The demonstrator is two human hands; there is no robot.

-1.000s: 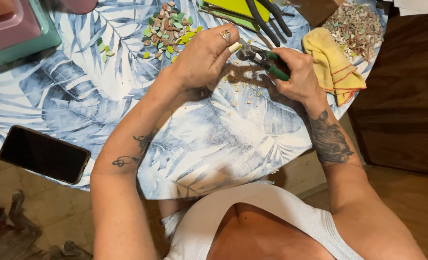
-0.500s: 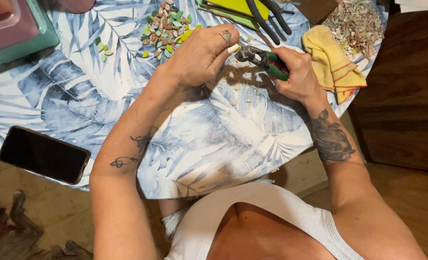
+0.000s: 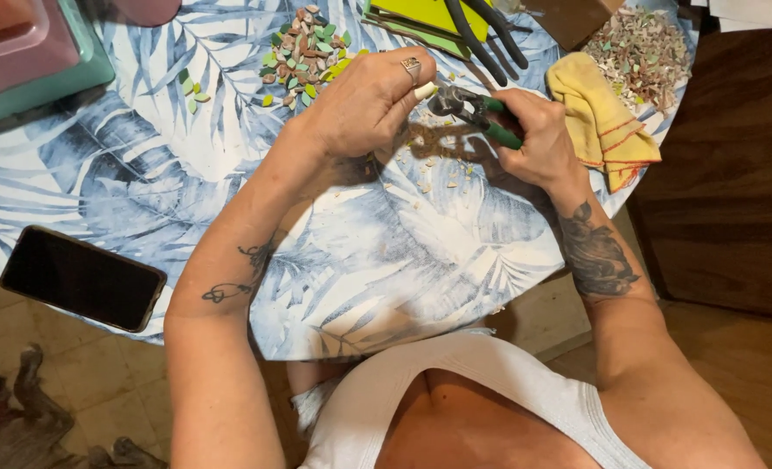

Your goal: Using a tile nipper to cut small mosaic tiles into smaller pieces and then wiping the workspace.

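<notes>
The counter (image 3: 386,287) is round and is covered with a cloth printed with blue and white leaves. It stands over a floor of pale tiles on the left and darker wood on the right, and a dark wooden piece of furniture (image 3: 733,174) is just beside its right edge.

Over the far middle of the counter the two hands are close together. The left hand (image 3: 364,104), with a ring on one finger, pinches a small pale chip (image 3: 425,89) between its fingertips. The right hand (image 3: 538,139) is closed around the green handles of a pair of pliers (image 3: 468,108), and the metal head of the tool is at the chip. Whether the jaws already bite it I cannot tell. Below the hands, small pale crumbs (image 3: 442,169) lie scattered on the cloth.

Behind the left hand there is a small heap of green, pink and brown tile pieces (image 3: 303,48). A yellow cloth (image 3: 599,122) lies just right of the right hand, and beyond it a wider pile of broken scraps (image 3: 642,48). At the far edge a second pair of dark-handled pliers (image 3: 481,35) rests on a yellow-green sheet (image 3: 416,13). A teal tray (image 3: 64,74) with a pink one inside is at the far left corner. A black phone (image 3: 82,278) with a dark screen lies on the near left edge, well apart from the hands.
</notes>
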